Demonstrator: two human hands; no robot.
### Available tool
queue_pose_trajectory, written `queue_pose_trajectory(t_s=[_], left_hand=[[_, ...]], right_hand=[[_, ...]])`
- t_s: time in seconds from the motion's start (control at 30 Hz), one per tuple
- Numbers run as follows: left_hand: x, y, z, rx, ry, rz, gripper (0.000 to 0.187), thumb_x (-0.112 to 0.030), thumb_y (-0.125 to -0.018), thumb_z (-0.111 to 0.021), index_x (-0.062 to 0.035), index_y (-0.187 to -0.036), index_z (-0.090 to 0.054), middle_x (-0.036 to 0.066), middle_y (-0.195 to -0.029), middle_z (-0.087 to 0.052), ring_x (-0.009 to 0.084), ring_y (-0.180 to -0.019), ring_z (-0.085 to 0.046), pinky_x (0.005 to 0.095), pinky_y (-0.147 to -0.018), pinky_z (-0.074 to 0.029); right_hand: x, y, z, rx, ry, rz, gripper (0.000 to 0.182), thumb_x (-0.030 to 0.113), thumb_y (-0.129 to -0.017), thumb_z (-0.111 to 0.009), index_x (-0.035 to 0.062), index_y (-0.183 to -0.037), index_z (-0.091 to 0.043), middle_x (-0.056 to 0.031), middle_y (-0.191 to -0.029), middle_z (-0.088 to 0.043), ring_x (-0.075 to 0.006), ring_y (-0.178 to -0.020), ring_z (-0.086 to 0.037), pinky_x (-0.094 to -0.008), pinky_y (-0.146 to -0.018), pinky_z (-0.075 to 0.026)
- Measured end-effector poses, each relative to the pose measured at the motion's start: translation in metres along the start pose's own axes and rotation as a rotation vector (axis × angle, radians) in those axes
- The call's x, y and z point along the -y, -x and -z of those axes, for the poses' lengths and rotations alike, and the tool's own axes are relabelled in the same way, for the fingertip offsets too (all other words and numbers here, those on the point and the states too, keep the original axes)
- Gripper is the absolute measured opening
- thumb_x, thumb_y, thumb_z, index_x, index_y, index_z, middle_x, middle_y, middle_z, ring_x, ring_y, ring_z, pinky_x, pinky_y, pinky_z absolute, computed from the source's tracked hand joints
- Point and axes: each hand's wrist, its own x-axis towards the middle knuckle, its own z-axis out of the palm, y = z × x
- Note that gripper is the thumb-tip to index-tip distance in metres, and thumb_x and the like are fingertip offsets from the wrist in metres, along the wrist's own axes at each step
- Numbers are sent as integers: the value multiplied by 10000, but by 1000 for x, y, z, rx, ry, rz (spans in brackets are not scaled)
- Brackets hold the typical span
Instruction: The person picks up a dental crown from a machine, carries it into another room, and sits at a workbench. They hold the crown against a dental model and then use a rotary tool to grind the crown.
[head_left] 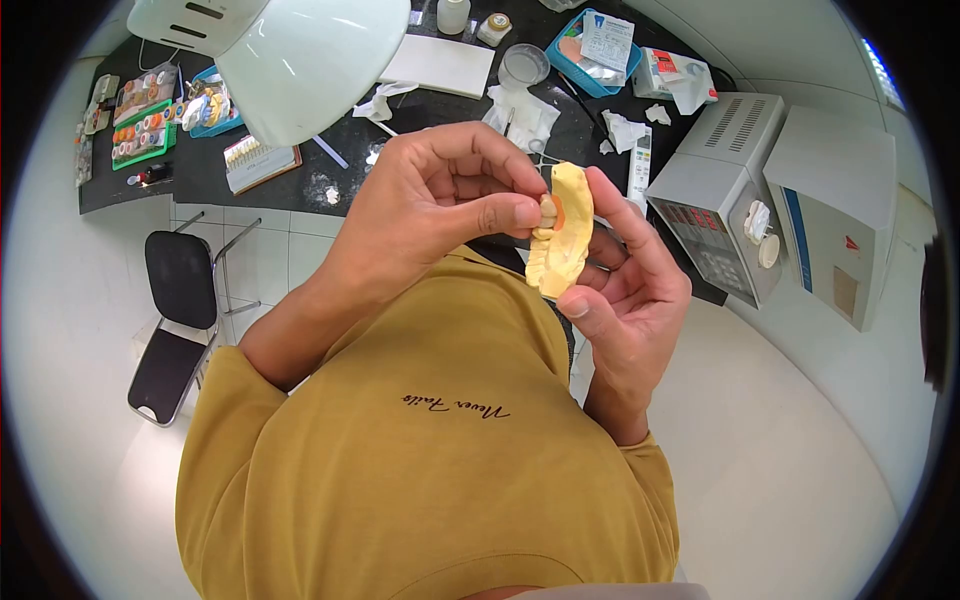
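A yellow dental model [562, 245] with an orange-pink patch is held up in front of the chest. My right hand [640, 285] grips it between the thumb at its lower end and the fingers at its upper right edge. The thumb and index finger of my left hand [455, 190] pinch a small tooth-coloured piece [547, 212] at the model's left side, against the orange-pink patch. Whether that piece is seated on the model or slightly off it I cannot tell.
A white lamp head [310, 65] hangs over the black desk [315, 185]. Tissues [522, 112], a glass dish [524, 66], a blue basket [636, 62] and a shade guide [262, 165] lie on it. A grey machine [715, 190] stands right, a black chair [180, 280] left.
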Motion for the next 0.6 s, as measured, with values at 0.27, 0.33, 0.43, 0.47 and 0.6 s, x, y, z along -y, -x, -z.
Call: queue_pose_trajectory(t_s=[0.27, 0.33, 0.43, 0.47, 0.6], left_hand=[[-2, 2, 4, 22, -42, 32, 147, -1, -775, -691, -6, -850, -565, 61, -846, -597, 128, -788, -636, 242, -718, -531], [2, 1, 6, 22, -42, 32, 147, 6, -774, -689, -8, -847, -562, 59, -838, -589, 127, -779, -635, 239, -707, -533], [9, -2, 10, 39, 59, 71, 137, 21, -779, -677, -11, -840, -558, 58, -832, -581, 127, -762, -632, 238, -688, -538], [11, -2, 11, 34, 114, 100, 130, 25, -786, -669, -13, -844, -558, 61, -838, -585, 131, -765, -633, 242, -691, -540], [22, -6, 20, 79, 278, 169, 111, 25, -806, -648, -20, -857, -560, 71, -855, -599, 142, -795, -640, 244, -690, -548]], right_hand=[[5, 0, -2, 41, 156, 80, 623, -40, -696, -734, -61, -1257, -465, -178, -1195, -497, -220, -1022, -583, -311, -834, -558], [5, -2, -1, 51, 196, 51, 615, -35, -694, -739, -61, -1249, -475, -179, -1183, -503, -222, -1025, -582, -310, -828, -560], [2, -6, 0, 56, 213, 27, 628, -13, -685, -759, -60, -1245, -480, -175, -1159, -517, -228, -993, -605, -304, -810, -567], [1, -8, 1, 56, 215, 15, 628, -13, -685, -759, -60, -1245, -480, -175, -1159, -517, -228, -993, -605, -304, -810, -567], [-1, -14, -2, 25, 217, -24, 640, 25, -672, -784, -65, -1234, -491, -169, -1123, -535, -244, -920, -642, -289, -775, -574]])
